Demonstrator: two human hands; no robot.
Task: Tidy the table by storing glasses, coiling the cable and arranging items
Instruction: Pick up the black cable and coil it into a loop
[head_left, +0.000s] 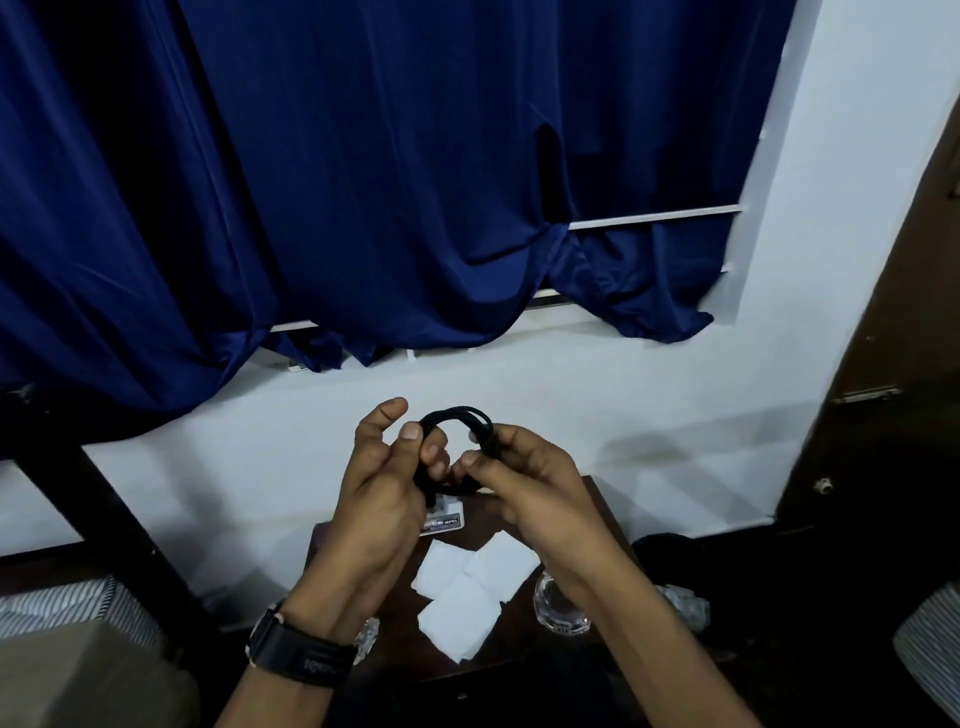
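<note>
Head view, two hands above a small dark bench (605, 512). A black cable (457, 415), wound into a loose coil of several turns, is held in the air between both hands, above the far part of the bench and clear of its surface. The left hand (382, 488) pinches the left side of the coil between thumb and curled fingers, index finger raised free; a dark wristwatch (298, 657) sits on its wrist. The right hand (527, 486) grips the right side of the coil, fingers curled round the bundled strands, thumb tip towards the left hand. On the bench below: a small printed card (445, 522) just under the coil, several white paper squares (462, 582) overlapping near the middle, and a clear glass object (560, 605) at the right near edge, partly hidden by the right forearm; its exact kind cannot be told. Behind, a deep blue curtain (363, 182) hangs over a white wall (623, 395); a dark door (893, 312) stands at far right
</note>
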